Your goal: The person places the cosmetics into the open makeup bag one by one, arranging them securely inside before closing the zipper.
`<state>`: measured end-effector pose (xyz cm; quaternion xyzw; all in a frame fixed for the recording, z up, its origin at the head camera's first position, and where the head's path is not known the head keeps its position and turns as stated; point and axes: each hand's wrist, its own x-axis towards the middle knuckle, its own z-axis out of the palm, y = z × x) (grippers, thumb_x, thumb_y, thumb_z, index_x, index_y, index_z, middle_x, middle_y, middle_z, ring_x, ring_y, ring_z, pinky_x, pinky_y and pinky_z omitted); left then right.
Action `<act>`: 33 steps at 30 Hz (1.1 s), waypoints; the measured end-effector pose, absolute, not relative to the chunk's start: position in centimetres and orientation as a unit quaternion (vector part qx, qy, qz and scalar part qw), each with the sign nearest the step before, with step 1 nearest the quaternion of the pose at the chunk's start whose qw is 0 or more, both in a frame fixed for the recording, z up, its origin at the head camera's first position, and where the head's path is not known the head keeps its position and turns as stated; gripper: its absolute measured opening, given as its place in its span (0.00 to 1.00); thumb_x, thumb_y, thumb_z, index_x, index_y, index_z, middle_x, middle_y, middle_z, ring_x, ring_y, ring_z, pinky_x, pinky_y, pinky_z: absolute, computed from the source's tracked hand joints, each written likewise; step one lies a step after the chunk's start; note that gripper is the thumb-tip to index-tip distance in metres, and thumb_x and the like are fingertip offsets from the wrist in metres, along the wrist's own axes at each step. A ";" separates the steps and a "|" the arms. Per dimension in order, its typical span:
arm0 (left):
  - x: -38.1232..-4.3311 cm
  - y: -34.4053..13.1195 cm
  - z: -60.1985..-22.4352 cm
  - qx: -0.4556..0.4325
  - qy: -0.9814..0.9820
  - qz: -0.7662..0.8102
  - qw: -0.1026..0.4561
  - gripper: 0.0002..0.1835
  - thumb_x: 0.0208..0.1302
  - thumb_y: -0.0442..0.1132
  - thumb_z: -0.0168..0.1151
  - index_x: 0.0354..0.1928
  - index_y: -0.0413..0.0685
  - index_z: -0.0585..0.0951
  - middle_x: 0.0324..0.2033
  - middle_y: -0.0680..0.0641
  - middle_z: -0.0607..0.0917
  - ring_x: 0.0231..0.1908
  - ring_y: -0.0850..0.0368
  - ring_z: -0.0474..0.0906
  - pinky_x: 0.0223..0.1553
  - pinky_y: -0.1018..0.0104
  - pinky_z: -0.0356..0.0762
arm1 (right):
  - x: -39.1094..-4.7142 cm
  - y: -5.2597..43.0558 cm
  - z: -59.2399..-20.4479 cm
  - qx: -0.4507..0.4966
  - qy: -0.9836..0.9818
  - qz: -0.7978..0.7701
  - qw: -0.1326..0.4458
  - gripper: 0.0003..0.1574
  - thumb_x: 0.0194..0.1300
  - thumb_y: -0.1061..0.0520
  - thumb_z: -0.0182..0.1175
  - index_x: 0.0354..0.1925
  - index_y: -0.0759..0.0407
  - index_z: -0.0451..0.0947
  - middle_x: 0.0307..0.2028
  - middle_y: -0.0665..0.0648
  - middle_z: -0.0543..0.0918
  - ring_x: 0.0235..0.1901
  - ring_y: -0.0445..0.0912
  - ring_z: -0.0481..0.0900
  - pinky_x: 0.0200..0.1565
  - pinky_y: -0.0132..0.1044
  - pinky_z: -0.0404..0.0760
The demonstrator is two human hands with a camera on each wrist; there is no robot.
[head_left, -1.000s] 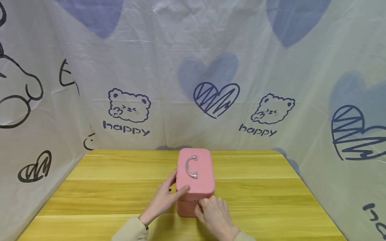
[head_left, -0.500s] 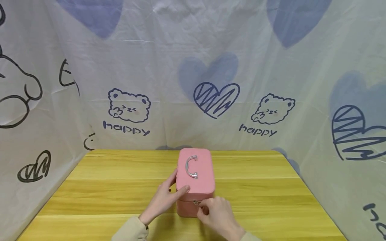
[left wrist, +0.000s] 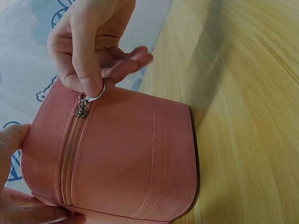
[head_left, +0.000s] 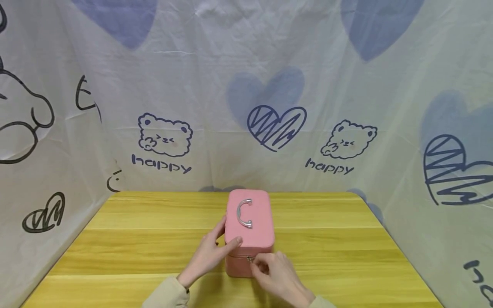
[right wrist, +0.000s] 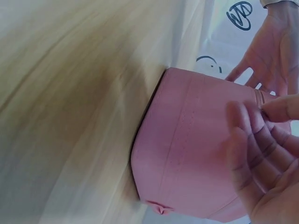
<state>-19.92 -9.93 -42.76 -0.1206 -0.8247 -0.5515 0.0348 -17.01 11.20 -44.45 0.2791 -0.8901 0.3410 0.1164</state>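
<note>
A pink zippered vanity case (head_left: 258, 233) with a silver carry handle (head_left: 239, 211) on its lid stands upright on the table. My left hand (head_left: 208, 254) rests against its left side, thumb on the lid and fingers fairly straight along the wall. With thumb and forefinger, my right hand (head_left: 279, 273) pinches the zipper's metal ring pull (left wrist: 97, 94) at the front. In the left wrist view, the slider (left wrist: 81, 110) hangs on the closed-looking zipper (left wrist: 68, 161), close below the right thumb. The other right fingers are loosely bent away from the case.
The wood-grain table (head_left: 339, 239) extends to both sides of the case. Behind it hangs a pale cloth (head_left: 215, 85) printed with hearts and bears. A small pink tab (right wrist: 161, 207) sticks out low on the case.
My right hand has shifted slightly to the right and turned, so its pinch on the zipper pull shows more openly. My left hand and the case have stayed in place.
</note>
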 end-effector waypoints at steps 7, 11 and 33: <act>-19.9 -10.0 -42.7 -0.125 -0.830 -0.542 0.035 0.46 0.66 0.55 0.66 0.79 0.46 0.57 0.68 0.41 0.76 0.71 0.40 0.69 0.68 0.36 0.66 | -17.3 11.8 -44.9 0.329 -0.875 0.288 0.206 0.15 0.47 0.67 0.65 0.17 0.51 0.73 0.12 0.40 0.69 0.17 0.20 0.53 0.19 0.14 0.56; -19.9 -10.1 -42.6 -0.129 -0.840 -0.526 0.034 0.45 0.68 0.56 0.64 0.79 0.45 0.56 0.71 0.39 0.73 0.71 0.39 0.68 0.69 0.37 0.65 | -17.5 12.3 -45.0 0.344 -0.865 0.281 0.234 0.16 0.44 0.68 0.66 0.17 0.50 0.72 0.12 0.41 0.73 0.18 0.20 0.56 0.19 0.13 0.59; -19.8 -10.3 -42.4 -0.131 -0.847 -0.515 0.020 0.46 0.68 0.56 0.63 0.79 0.45 0.54 0.74 0.41 0.67 0.73 0.40 0.65 0.71 0.38 0.63 | -18.5 16.3 -45.0 0.342 -0.867 0.265 0.246 0.18 0.42 0.69 0.66 0.15 0.48 0.72 0.11 0.39 0.71 0.17 0.18 0.54 0.18 0.14 0.58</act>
